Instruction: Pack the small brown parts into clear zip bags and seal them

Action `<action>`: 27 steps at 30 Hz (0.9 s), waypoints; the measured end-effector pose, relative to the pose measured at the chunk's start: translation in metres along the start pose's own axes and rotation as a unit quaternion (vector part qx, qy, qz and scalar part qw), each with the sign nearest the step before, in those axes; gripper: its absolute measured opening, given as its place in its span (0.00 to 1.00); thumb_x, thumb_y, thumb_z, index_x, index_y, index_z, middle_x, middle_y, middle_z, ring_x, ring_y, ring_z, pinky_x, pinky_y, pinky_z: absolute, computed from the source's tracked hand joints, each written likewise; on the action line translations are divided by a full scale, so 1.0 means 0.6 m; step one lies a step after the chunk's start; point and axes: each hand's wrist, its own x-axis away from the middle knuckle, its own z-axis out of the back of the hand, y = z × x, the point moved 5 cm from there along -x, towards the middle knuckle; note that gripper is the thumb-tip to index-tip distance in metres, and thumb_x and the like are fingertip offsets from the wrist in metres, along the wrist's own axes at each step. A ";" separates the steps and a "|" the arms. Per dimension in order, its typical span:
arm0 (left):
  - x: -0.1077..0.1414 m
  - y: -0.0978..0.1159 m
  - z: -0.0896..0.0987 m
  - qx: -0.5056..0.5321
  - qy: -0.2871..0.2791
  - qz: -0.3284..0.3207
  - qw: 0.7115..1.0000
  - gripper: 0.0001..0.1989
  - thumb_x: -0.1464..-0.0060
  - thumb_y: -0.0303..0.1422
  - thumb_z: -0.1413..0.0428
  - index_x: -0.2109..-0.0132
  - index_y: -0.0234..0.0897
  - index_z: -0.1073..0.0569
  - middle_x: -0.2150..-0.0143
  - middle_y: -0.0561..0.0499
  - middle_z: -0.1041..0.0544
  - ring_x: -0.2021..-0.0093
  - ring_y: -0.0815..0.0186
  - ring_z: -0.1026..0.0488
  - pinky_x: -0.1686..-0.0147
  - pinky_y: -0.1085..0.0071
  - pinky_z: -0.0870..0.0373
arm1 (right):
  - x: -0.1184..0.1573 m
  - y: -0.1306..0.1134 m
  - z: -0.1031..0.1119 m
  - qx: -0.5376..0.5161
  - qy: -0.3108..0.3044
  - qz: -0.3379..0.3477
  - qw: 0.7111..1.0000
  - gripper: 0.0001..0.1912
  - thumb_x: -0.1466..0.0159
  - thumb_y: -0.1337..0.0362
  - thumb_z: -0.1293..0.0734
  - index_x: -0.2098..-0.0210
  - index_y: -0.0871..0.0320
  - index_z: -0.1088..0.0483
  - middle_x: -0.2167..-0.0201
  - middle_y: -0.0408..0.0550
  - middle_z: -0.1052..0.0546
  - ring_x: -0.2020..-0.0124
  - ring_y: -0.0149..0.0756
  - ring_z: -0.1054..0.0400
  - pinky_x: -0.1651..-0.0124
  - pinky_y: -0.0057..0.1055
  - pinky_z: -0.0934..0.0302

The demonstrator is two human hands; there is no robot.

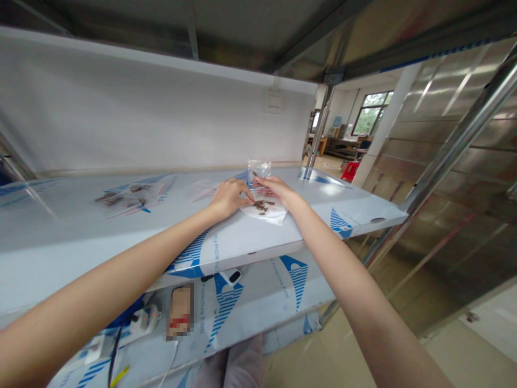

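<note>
A small heap of brown, dried-looking pieces [262, 206] lies on a round white sheet [277, 216] upon the film-covered shelf [242, 231]. At the heap's left edge, my left hand [231, 196] has its thumb and fingertips drawn together; whatever is between them is too small to name. My right hand [274, 188] is behind the heap, its fingers closed on a small clear plastic bag [259, 168]. A thin brown piece shows by the bag near the right fingertips. The bag's lower part is hidden behind the fingers.
Clear bags of brown pieces [123, 196] lie left on the shelf. The lower shelf holds a blurred-out phone-shaped item [180, 312], a white power strip [143, 320], cables and a small white device [233, 276]. Metal posts [321, 126] and an upper shelf [250, 32] frame the space.
</note>
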 end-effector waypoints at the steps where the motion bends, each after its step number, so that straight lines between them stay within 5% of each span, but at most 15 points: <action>1: 0.001 0.001 0.000 0.003 -0.002 0.001 1.000 0.06 0.53 0.34 0.41 0.67 0.41 0.21 0.61 0.50 0.23 0.58 0.61 0.31 0.55 0.65 0.37 | 0.000 0.000 0.000 0.001 0.000 -0.001 1.000 0.05 0.42 0.62 0.32 0.70 0.57 0.26 0.66 0.46 0.22 0.70 0.27 0.31 0.55 0.29 0.37; 6: 0.000 0.001 0.006 0.028 0.015 0.037 0.999 0.06 0.51 0.35 0.43 0.67 0.40 0.22 0.62 0.49 0.23 0.59 0.61 0.31 0.56 0.65 0.38 | 0.000 0.001 -0.005 0.000 -0.015 0.002 1.000 0.05 0.43 0.63 0.32 0.71 0.57 0.26 0.67 0.46 0.22 0.70 0.27 0.31 0.57 0.29 0.37; 12: 0.003 -0.046 0.016 0.122 0.178 0.192 0.957 0.25 0.48 0.44 0.46 0.49 0.29 0.33 0.57 0.42 0.26 0.56 0.61 0.31 0.58 0.68 0.37 | 0.009 -0.009 -0.021 -0.004 -0.075 0.033 0.997 0.06 0.41 0.61 0.34 0.68 0.57 0.26 0.66 0.46 0.22 0.66 0.29 0.30 0.56 0.28 0.37; 17: -0.002 -0.059 -0.003 0.181 0.102 0.197 0.958 0.15 0.49 0.41 0.45 0.63 0.33 0.26 0.64 0.47 0.23 0.63 0.64 0.28 0.62 0.71 0.36 | 0.017 -0.012 -0.030 0.014 -0.107 0.042 0.993 0.07 0.43 0.60 0.32 0.71 0.57 0.27 0.69 0.45 0.23 0.67 0.31 0.31 0.55 0.30 0.37; 27: -0.001 -0.059 -0.002 0.181 0.122 0.184 0.958 0.09 0.50 0.34 0.45 0.67 0.33 0.23 0.65 0.47 0.21 0.64 0.65 0.27 0.62 0.71 0.35 | 0.011 -0.013 -0.016 0.039 -0.052 0.076 0.995 0.04 0.48 0.65 0.30 0.73 0.57 0.28 0.72 0.43 0.26 0.69 0.30 0.32 0.57 0.31 0.38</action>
